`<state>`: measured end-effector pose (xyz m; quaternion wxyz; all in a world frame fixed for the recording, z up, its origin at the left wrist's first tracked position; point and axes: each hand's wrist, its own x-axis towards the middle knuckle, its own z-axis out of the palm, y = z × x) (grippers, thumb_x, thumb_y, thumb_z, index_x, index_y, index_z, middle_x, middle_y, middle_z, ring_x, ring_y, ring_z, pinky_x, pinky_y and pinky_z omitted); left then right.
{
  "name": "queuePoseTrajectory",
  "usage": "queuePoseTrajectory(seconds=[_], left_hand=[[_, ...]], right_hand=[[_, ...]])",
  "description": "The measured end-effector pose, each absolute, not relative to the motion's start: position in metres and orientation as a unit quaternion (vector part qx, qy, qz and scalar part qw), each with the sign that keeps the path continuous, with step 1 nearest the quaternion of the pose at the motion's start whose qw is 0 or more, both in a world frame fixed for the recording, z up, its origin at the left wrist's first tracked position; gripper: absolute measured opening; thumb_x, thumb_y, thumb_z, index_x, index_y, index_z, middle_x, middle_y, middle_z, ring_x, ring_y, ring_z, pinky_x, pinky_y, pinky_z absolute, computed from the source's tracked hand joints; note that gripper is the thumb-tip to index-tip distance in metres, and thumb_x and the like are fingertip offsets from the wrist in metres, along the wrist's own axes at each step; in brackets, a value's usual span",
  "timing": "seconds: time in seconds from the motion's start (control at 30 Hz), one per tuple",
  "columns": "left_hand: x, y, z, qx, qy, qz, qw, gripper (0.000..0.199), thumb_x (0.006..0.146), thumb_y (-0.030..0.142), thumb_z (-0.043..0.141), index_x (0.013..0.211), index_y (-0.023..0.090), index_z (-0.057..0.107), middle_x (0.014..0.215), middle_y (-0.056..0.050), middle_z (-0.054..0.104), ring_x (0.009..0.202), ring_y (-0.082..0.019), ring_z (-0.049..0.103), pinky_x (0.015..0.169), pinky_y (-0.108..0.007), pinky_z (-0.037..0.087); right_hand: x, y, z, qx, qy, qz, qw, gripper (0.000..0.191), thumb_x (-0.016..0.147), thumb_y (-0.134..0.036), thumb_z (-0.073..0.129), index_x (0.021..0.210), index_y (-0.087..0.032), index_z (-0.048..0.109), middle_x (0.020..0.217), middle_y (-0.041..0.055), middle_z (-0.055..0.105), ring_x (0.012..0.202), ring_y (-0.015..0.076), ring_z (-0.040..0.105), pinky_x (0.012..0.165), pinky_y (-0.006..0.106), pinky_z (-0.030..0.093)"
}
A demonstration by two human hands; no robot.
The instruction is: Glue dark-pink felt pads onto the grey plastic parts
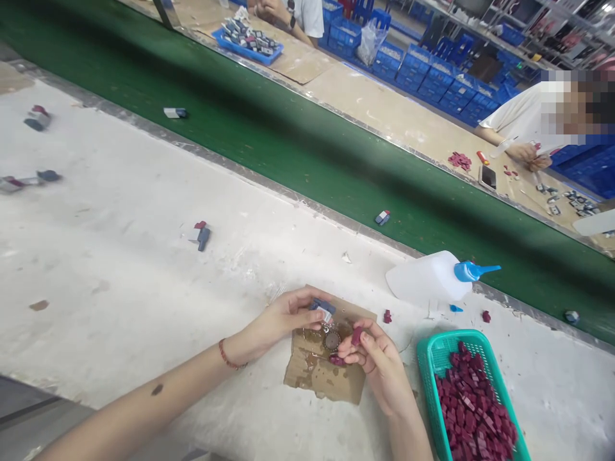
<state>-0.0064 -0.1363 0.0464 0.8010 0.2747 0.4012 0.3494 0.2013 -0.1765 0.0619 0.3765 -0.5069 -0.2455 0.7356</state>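
Observation:
My left hand (pixel 300 312) pinches a blue-grey and white plastic part (pixel 323 308) above a piece of brown cardboard (pixel 353 384). Between the fingers of my right hand (pixel 377 352) is a small dark red part (pixel 356 336). The two held parts are apart. Below them, a round dark cap-like object (pixel 332 340) and another dark red piece (pixel 337 360) lie on the stained cardboard. To the right, a green basket (pixel 425 358) holds many dark red parts.
A white bottle with blue nozzle (pixel 427 276) lies behind the basket. Past the table edge runs a green conveyor (pixel 288 141) carrying a few parts. An assembled part (pixel 202 235) rests at left. Two people sit across, near a blue tray (pixel 273 56).

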Motion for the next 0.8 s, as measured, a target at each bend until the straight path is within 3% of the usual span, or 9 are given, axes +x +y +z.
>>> queuePoseTrajectory(seconds=[0.13, 0.23, 0.4, 0.53, 0.8], left_hand=[[-0.008, -0.135, 0.046, 0.292, 0.384, 0.345, 0.805, 0.042, 0.065, 0.032, 0.087, 0.100, 0.018, 0.068, 0.085, 0.000, 0.070, 0.074, -0.012, 0.062, 0.074, -0.026, 0.048], [-0.009, -0.135, 0.046, 0.291, 0.388, 0.337, 0.807, 0.043, 0.063, 0.032, 0.089, 0.095, 0.017, 0.065, 0.084, -0.001, 0.070, 0.074, -0.013, 0.064, 0.069, -0.026, 0.048], [-0.009, -0.137, 0.043, 0.312, 0.381, 0.340, 0.802, 0.043, 0.064, 0.034, 0.088, 0.091, 0.016, 0.059, 0.087, -0.001, 0.067, 0.066, -0.010, 0.059, 0.063, -0.025, 0.046], [-0.008, -0.138, 0.040, 0.336, 0.353, 0.356, 0.798, 0.044, 0.065, 0.032, 0.088, 0.088, 0.018, 0.053, 0.082, 0.002, 0.064, 0.073, -0.011, 0.060, 0.066, -0.023, 0.045], [-0.005, -0.144, 0.039, 0.367, 0.345, 0.371, 0.780, 0.038, 0.079, 0.032, 0.077, 0.087, 0.022, 0.041, 0.092, -0.003, 0.069, 0.090, -0.017, 0.066, 0.083, -0.032, 0.049]], right_hand=[[0.199, -0.177, 0.059, -0.535, -0.335, 0.671, 0.390, 0.041, 0.076, -0.056, 0.076, 0.085, -0.021, 0.056, 0.057, -0.0012, 0.067, 0.052, 0.0128, 0.059, 0.053, 0.023, 0.048], [0.197, -0.180, 0.057, -0.571, -0.415, 0.603, 0.371, 0.039, 0.079, -0.057, 0.072, 0.079, -0.021, 0.056, 0.060, -0.0017, 0.063, 0.052, 0.0131, 0.055, 0.050, 0.023, 0.046], [0.196, -0.186, 0.054, -0.592, -0.586, 0.456, 0.313, 0.027, 0.092, -0.043, 0.059, 0.075, -0.022, 0.055, 0.066, -0.0007, 0.061, 0.058, 0.0145, 0.056, 0.054, 0.024, 0.045], [0.193, -0.187, 0.051, -0.551, -0.697, 0.372, 0.267, 0.029, 0.097, -0.035, 0.050, 0.070, -0.023, 0.050, 0.064, -0.0012, 0.056, 0.056, 0.0146, 0.052, 0.055, 0.025, 0.040], [0.190, -0.187, 0.058, -0.562, -0.687, 0.399, 0.231, 0.027, 0.097, -0.034, 0.051, 0.072, -0.025, 0.051, 0.064, -0.0012, 0.055, 0.054, 0.0154, 0.049, 0.054, 0.026, 0.035]])
